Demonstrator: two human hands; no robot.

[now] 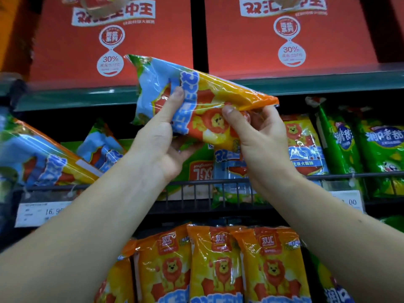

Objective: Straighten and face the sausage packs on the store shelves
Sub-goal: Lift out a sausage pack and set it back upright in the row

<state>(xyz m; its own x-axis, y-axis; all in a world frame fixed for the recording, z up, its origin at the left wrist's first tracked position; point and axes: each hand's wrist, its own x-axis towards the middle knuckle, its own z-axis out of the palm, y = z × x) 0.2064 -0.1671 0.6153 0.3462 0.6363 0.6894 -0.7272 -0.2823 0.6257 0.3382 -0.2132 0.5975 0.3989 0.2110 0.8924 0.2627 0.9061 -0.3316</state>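
Aloft: pack [209, 90], left hand [159, 145], right hand [260, 136]

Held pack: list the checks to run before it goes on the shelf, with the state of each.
1. Left hand grip on pack: thumb on front, fingers behind. Ok.
2. Right hand grip: pinches the orange end. Ok.
3. Pack upright: tilted, orange end low to the right. Not ok.
4. Printed front toward the aisle: lion shows. Ok.
5. Neighbours behind the rail straight: green pack upside down, left pack leaning. Not ok.
6. Free slot for it: hidden by the hands. Cannot tell.
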